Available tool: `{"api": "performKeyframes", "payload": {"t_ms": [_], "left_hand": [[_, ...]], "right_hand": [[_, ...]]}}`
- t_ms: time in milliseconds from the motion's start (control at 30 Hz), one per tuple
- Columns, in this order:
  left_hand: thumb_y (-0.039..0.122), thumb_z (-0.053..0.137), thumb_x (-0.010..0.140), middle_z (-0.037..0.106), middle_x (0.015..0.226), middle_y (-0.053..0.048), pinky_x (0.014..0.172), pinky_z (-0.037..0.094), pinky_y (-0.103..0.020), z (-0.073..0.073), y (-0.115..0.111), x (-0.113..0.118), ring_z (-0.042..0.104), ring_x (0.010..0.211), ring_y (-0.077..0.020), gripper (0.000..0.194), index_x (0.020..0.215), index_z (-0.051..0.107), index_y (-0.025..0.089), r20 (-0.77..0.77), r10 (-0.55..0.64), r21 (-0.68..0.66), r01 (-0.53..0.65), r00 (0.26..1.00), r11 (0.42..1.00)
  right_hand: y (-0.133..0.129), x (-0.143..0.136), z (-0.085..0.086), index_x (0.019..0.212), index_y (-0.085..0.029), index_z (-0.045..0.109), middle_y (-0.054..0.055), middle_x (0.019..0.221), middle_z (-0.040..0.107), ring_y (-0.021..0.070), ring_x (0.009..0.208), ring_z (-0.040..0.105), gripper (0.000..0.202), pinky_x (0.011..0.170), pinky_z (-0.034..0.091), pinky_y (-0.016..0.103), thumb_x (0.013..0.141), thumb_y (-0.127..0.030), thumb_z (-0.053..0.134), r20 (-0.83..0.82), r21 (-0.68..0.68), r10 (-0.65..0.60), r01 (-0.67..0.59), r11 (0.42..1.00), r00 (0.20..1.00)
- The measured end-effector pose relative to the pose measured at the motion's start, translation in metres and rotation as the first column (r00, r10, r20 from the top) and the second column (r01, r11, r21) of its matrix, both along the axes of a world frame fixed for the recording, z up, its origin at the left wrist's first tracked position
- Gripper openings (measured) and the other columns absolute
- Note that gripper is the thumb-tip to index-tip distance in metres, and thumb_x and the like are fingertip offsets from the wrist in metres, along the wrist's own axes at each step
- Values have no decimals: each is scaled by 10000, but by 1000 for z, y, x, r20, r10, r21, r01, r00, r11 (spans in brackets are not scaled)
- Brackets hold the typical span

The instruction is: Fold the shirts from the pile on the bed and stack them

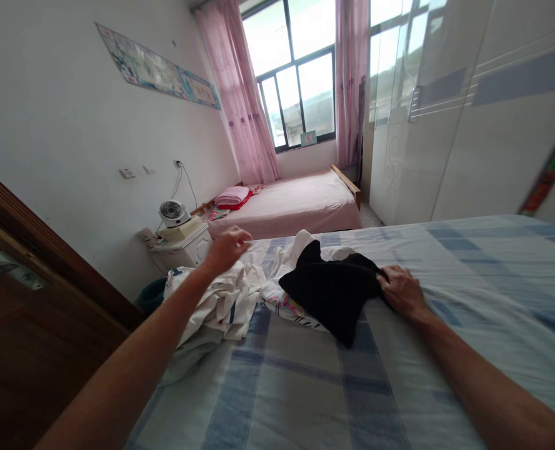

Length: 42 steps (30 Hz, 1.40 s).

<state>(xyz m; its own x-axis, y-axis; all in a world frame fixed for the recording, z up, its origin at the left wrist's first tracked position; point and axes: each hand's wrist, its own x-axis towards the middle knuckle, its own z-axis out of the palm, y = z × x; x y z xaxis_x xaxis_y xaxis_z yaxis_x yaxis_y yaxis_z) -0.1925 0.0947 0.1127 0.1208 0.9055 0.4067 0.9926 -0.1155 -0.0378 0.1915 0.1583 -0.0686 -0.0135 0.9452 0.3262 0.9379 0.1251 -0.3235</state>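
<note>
A black garment (pixel 336 290) lies crumpled on the near bed, partly over a white garment with a colourful print (pixel 284 300). My right hand (pixel 403 290) has its fingers closed on the right end of the black cloth. Above the left part of the bed, my left hand (pixel 230 247) is raised with its fingers apart and nothing between them. Below and beside it lies a rumpled pile of white clothes (pixel 230 300), with a pale grey-green cloth (pixel 190 356) at its lower edge.
The near bed has a blue and white checked sheet (pixel 296 387). Behind it stands a pink-covered bed (pixel 296 200). A small fan (pixel 173 213) rests on a white cabinet (pixel 188 247) at the left. A wooden door (pixel 34 331) is at the far left, white wardrobes (pixel 427 150) at the right.
</note>
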Motion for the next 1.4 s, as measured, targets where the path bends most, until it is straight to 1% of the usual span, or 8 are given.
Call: {"api": "performKeyframes", "payload": {"t_ms": [167,300,533,733,900,1033,1200,1400], "left_hand": [[144,618,744,658,941,-50,721,488,-222,-100,5,50,629,802,-149,115,826,692,173,29,-230,-361,225,973,905],[110,571,746,661,870,-69,671,478,-233,-123,12,62,635,765,-173,146,833,677,162,-25,-181,-381,158,983,911],[202,458,858,647,915,-69,702,463,-276,-76,2,54,641,828,-206,181,820,634,190,-159,-141,-323,83,977,943],[167,409,864,616,940,-109,775,448,-313,-18,1,57,591,933,-237,189,871,598,158,-293,20,150,25,956,988],[229,399,889,606,982,-97,805,441,-323,41,6,37,575,926,-225,204,946,577,145,39,271,554,-247,962,795],[218,477,859,618,992,-92,833,437,-319,81,8,13,573,927,-218,173,928,588,106,46,279,451,-269,959,851],[86,436,854,568,1148,-138,978,367,-371,132,-16,-30,503,1092,-216,231,1046,519,-14,262,438,676,-487,860,553],[111,389,871,550,1197,-130,995,355,-399,147,-46,-78,488,1139,-227,268,1087,518,18,236,505,735,-493,830,465]], "right_hand": [[-2,0,0,1041,-180,638,92,1161,618,262,1073,534,329,830,384,380,908,-321,372,-29,10,9,-9,1000,1000],[-4,-1,1,1041,-187,640,84,1155,624,247,1075,536,318,847,375,368,906,-308,378,-67,8,14,-13,1000,998],[-2,-2,-1,976,-184,654,93,1110,634,252,1042,543,309,840,383,372,888,-320,390,-103,26,30,-27,999,994],[0,3,3,1025,-171,634,99,1046,640,230,1008,548,331,896,389,346,860,-252,360,-321,246,19,64,967,947],[-1,2,3,1033,-181,640,92,1061,645,233,1013,550,331,873,391,357,856,-267,374,-281,137,14,26,990,960],[-1,-1,1,1032,-206,663,77,1109,639,243,1046,541,353,876,374,378,866,-288,363,-183,6,36,-35,999,983],[2,0,0,1021,-201,677,85,1105,644,239,1026,552,360,860,384,370,862,-297,368,-180,16,34,-31,999,983],[3,2,-3,1025,-202,682,84,1100,646,242,1024,555,368,862,394,368,864,-300,366,-156,34,45,-40,999,987]]}}
